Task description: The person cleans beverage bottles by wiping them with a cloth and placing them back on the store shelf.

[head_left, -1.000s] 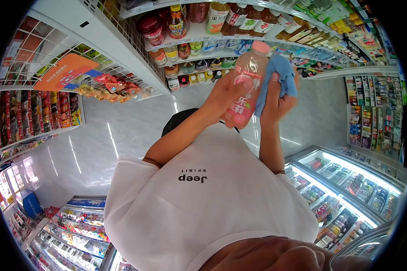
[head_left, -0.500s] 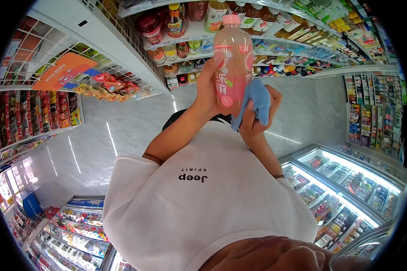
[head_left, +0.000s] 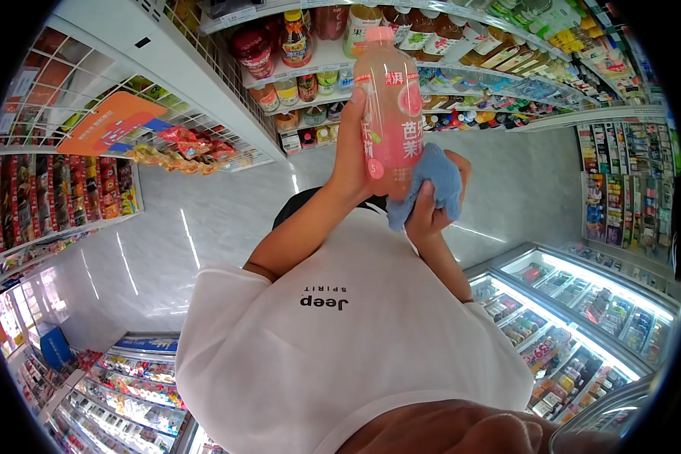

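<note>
Two hands at work here, and off to your left red packets (head_left: 24, 193) line a rack, with an orange sign (head_left: 107, 125) and bagged snacks (head_left: 193, 144) hanging beyond them. Now to your left hand (head_left: 349, 155): it's curled about the pink-labelled bottle (head_left: 392, 121), thumb up along the near side, the far fingers hidden behind, so you can't tell how fully they wrap. That bottle is held up in front of your white shirt (head_left: 310, 356), its pink cap (head_left: 379, 35) pointing away from you toward the stocked drinks shelves. It looks full or close to it, so expect real weight and a bit of slosh; the clear plastic probably gives under a hard squeeze and could turn slick if damp. Best hold, by the look of it, is round the middle of the body, firm but not crushing, with the neck as a second choice. Next along, the blue cloth (head_left: 437, 180), soft, light and limp, seems to lie against the bottle's lower right side, bunched in your right hand (head_left: 431, 216), which is partly closed, thumb on top of the folds. Farther right, a lit glass-topped case (head_left: 579, 338) glows.
</note>
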`<action>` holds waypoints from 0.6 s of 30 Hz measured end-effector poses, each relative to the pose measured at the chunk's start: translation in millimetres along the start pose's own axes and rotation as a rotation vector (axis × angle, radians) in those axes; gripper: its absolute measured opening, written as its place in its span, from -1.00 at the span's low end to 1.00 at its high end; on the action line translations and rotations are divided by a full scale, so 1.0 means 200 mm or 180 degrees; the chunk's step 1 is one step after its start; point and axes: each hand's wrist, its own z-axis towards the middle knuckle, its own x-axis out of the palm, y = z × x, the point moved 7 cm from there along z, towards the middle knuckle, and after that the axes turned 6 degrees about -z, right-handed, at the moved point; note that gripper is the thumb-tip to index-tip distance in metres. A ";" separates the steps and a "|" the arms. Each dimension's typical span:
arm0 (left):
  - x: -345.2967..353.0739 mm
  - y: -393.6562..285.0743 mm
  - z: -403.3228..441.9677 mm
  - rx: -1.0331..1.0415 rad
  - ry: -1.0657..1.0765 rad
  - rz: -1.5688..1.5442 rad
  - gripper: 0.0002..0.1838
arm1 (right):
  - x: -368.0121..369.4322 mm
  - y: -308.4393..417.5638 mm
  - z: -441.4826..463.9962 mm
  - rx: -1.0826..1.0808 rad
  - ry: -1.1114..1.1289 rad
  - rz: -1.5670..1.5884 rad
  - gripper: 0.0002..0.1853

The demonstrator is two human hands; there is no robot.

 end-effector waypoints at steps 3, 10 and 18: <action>-0.02 0.01 0.00 -0.0049 -0.0065 0.0219 -0.25 | 0.01 -0.04 0.06 0.0778 0.0027 0.0475 -0.72; -0.06 0.06 -0.05 -0.0243 -0.0098 0.0330 -0.29 | 0.00 0.03 0.18 0.0243 0.0218 0.0107 -0.76; -0.01 0.07 -0.10 -0.0751 0.0340 0.1020 -0.35 | -0.04 0.04 0.45 0.0156 -0.0106 -0.0203 -0.78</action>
